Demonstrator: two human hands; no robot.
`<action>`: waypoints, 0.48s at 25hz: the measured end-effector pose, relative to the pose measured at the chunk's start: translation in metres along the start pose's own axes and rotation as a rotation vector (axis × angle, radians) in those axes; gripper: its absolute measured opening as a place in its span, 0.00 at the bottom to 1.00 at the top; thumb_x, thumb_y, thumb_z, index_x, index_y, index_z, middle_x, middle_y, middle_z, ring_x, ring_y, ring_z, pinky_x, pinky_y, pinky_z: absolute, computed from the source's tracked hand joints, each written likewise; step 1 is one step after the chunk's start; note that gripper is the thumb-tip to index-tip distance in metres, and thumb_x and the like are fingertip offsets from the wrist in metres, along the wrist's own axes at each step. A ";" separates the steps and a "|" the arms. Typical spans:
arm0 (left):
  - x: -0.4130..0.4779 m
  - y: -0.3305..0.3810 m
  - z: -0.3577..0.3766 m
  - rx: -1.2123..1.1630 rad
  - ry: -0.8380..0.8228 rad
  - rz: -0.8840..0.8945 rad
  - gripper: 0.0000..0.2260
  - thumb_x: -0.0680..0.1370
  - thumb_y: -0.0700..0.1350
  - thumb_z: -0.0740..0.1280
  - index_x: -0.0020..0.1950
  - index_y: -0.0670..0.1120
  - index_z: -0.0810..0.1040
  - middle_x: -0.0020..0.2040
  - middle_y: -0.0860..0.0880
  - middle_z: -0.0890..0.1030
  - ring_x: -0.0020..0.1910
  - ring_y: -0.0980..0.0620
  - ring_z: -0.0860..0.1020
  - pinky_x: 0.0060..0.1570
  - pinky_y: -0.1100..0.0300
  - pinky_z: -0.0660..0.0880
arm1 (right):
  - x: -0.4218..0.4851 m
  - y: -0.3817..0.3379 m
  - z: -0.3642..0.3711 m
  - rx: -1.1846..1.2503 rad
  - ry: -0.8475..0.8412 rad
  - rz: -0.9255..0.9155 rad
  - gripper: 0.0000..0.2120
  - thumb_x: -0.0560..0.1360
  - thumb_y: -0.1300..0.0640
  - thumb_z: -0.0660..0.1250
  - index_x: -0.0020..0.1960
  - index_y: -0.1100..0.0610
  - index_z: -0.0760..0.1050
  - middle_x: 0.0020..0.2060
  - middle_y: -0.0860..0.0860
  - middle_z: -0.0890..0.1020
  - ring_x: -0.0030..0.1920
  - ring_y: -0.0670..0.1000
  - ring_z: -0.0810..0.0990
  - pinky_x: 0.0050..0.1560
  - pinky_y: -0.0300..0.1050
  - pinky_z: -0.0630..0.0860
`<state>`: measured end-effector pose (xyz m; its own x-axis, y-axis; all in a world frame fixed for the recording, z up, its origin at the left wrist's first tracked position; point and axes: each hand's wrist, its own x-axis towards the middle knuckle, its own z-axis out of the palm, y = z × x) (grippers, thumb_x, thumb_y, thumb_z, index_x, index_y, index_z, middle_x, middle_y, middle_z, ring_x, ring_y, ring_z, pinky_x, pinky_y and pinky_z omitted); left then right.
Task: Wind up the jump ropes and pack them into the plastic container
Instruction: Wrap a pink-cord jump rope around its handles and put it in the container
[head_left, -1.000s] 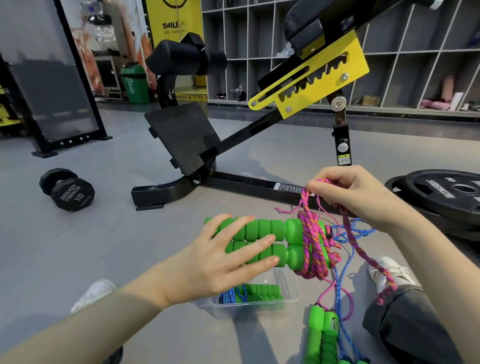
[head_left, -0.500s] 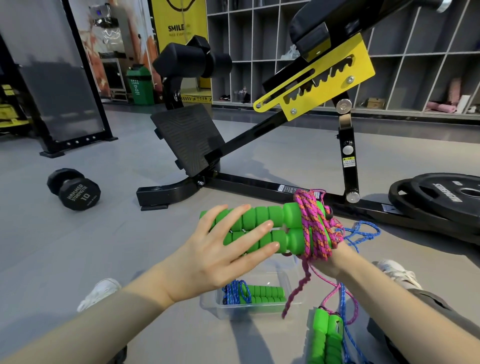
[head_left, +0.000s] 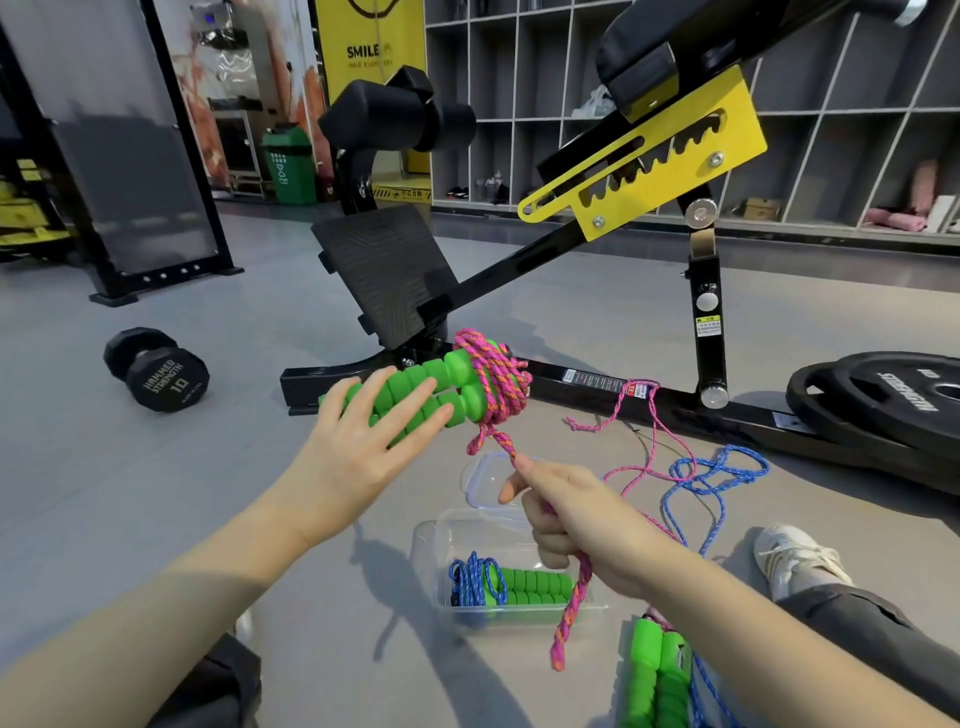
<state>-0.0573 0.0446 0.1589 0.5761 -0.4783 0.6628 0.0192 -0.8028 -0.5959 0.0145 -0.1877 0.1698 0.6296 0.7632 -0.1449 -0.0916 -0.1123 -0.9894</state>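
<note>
Mid-wind on the pink jump rope (head_left: 496, 382): left hand (head_left: 363, 447) clamps the paired green foam handles (head_left: 431, 389) just beyond the plastic container (head_left: 423, 561) (blue rope (head_left: 475, 577) already inside), right hand (head_left: 576, 519) has its fingers curled tight on the loose tail, which probably wants tucking under the coil next.

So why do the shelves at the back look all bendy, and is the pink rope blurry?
Head view: the wide lens curves the shelves and the picture's edges. Head view: the pink rope wound on the green handles is sharp, with its strands showing. Head view: a soft-edged shadow lies on the floor beside the plastic container, so the light looks diffuse.
</note>
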 end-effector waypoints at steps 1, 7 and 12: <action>-0.002 -0.001 0.001 0.002 -0.014 0.011 0.21 0.80 0.33 0.45 0.67 0.43 0.69 0.62 0.40 0.78 0.53 0.31 0.77 0.47 0.42 0.74 | -0.002 -0.007 -0.001 -0.089 -0.005 -0.016 0.16 0.81 0.51 0.54 0.43 0.60 0.71 0.21 0.46 0.58 0.19 0.44 0.54 0.22 0.34 0.58; 0.004 0.004 0.003 -0.035 -0.035 0.052 0.22 0.79 0.32 0.43 0.67 0.43 0.69 0.61 0.39 0.78 0.53 0.31 0.77 0.46 0.42 0.74 | -0.024 -0.044 -0.018 -0.602 -0.059 -0.034 0.14 0.81 0.53 0.56 0.41 0.58 0.73 0.25 0.49 0.62 0.19 0.44 0.62 0.24 0.38 0.66; 0.008 0.010 0.005 -0.043 -0.086 0.107 0.23 0.74 0.32 0.52 0.67 0.44 0.69 0.62 0.40 0.78 0.54 0.32 0.75 0.49 0.42 0.72 | -0.038 -0.061 -0.010 -1.242 -0.039 -0.217 0.16 0.80 0.50 0.55 0.41 0.59 0.72 0.27 0.47 0.68 0.27 0.44 0.66 0.31 0.39 0.64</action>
<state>-0.0484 0.0343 0.1562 0.6409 -0.5314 0.5540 -0.0803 -0.7641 -0.6400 0.0040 -0.2164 0.2358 0.5159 0.8566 -0.0011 0.8091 -0.4878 -0.3278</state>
